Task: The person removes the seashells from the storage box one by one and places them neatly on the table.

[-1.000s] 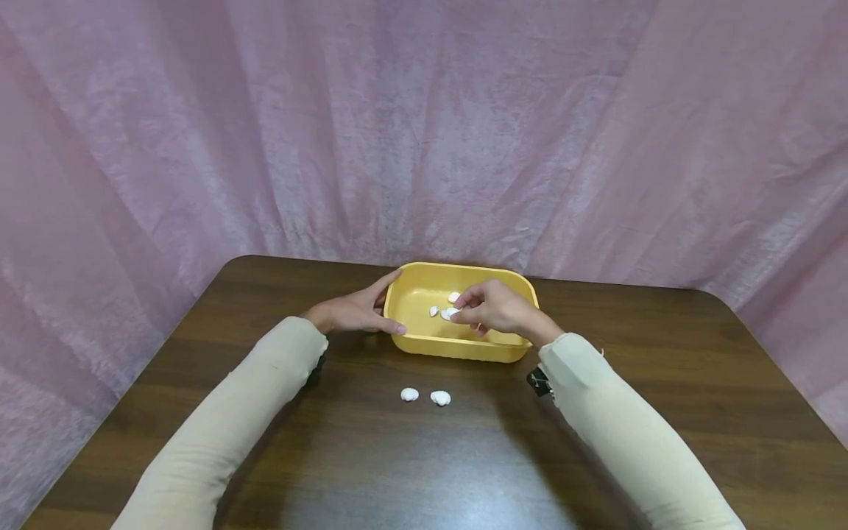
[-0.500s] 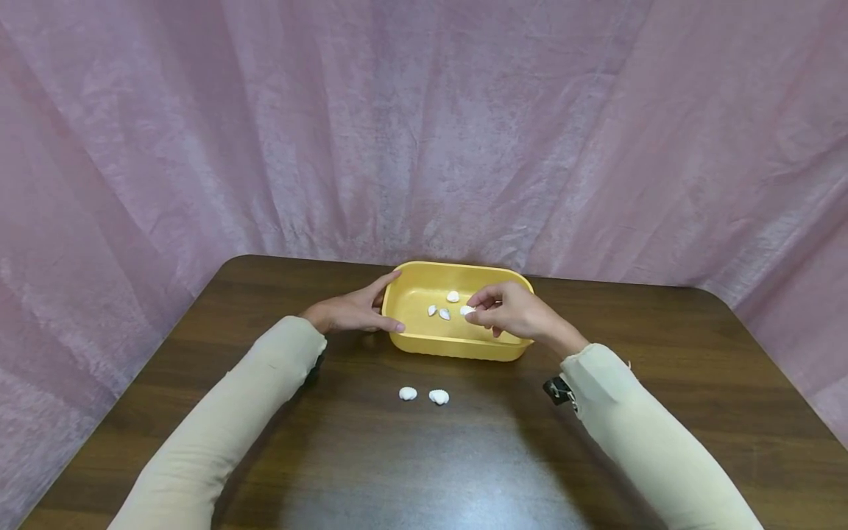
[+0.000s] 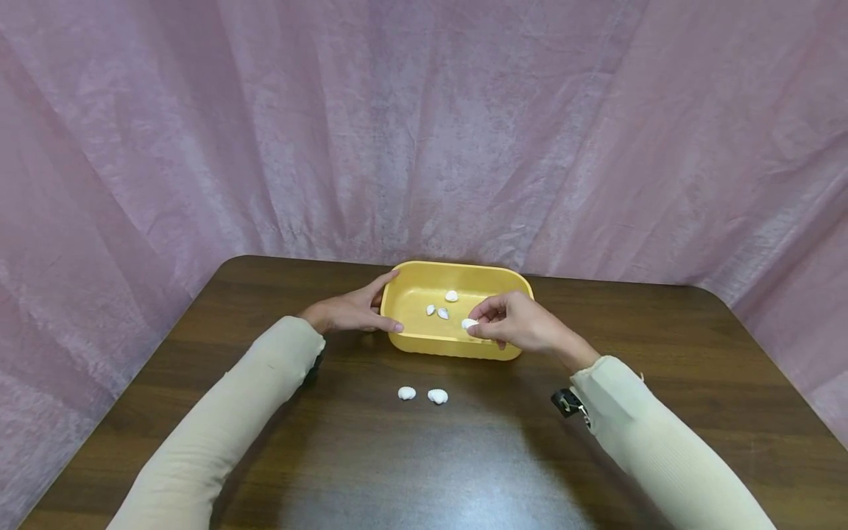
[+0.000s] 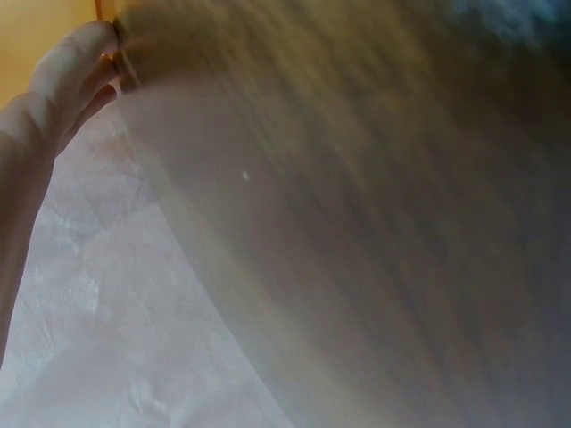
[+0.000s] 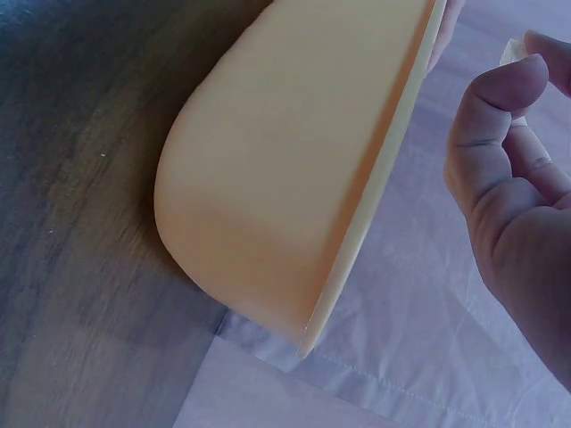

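A yellow plastic tub [image 3: 457, 347] stands near the back of the table, with three white seashells [image 3: 451, 296] on its floor. My left hand [image 3: 354, 308] holds the tub's left end, thumb at the front rim and fingers along the outer side. Between thumb and fingertips of my right hand [image 3: 523, 322] is a white seashell [image 3: 468, 323], held above the tub's front right part. The right wrist view also shows the right hand [image 5: 513, 152] pinching the pale shell [image 5: 513, 51] above the rim. Two more white shells [image 3: 437, 396] lie on the table in front of the tub.
The dark wooden table [image 3: 371, 456] has rounded far corners. A pink velvety curtain [image 3: 424, 132] hangs close behind its back edge. Both forearms, in pale sleeves [image 3: 662, 434], reach in from the near side.
My right hand, pinching the shell, has moved right and toward the front rim, away from the other shells in the tub. The left hand stays at the tub's end; the tub shifts slightly left.
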A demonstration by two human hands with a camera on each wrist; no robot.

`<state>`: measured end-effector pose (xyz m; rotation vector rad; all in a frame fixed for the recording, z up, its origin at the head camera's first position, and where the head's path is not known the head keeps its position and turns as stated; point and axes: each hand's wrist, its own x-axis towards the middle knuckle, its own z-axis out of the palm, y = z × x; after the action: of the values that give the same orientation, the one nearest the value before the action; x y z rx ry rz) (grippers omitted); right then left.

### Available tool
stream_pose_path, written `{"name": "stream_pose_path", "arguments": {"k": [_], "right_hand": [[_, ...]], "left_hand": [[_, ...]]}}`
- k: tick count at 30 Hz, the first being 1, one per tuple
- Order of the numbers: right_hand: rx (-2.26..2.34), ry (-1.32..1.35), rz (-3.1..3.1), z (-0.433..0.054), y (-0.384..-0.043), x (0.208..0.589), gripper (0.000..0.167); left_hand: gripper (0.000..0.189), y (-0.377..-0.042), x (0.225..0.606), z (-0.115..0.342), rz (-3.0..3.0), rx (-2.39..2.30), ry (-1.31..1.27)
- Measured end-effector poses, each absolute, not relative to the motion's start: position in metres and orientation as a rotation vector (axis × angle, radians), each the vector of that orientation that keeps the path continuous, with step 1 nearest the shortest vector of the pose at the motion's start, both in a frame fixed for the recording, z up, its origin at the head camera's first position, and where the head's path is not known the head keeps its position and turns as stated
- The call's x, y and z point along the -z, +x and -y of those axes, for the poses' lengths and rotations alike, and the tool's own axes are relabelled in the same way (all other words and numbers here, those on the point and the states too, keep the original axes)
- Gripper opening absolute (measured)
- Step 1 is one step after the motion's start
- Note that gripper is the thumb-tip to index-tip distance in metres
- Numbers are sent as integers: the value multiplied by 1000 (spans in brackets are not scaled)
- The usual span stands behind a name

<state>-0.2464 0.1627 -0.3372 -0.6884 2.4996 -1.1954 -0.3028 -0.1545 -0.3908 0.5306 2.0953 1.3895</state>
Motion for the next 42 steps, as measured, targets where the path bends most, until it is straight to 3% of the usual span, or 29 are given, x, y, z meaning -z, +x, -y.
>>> {"name": "stream_pose_path", "arguments": {"k": [10,42], "right_hand": [[1206,-710,-2491,-168,-233,338,12],[1265,-670,-2407,-174,-201,365,16]], "left_hand": [[115,-303,390,154,-2079,-1403,522],[114,-302,390,155,-2087,-1389,540]]}}
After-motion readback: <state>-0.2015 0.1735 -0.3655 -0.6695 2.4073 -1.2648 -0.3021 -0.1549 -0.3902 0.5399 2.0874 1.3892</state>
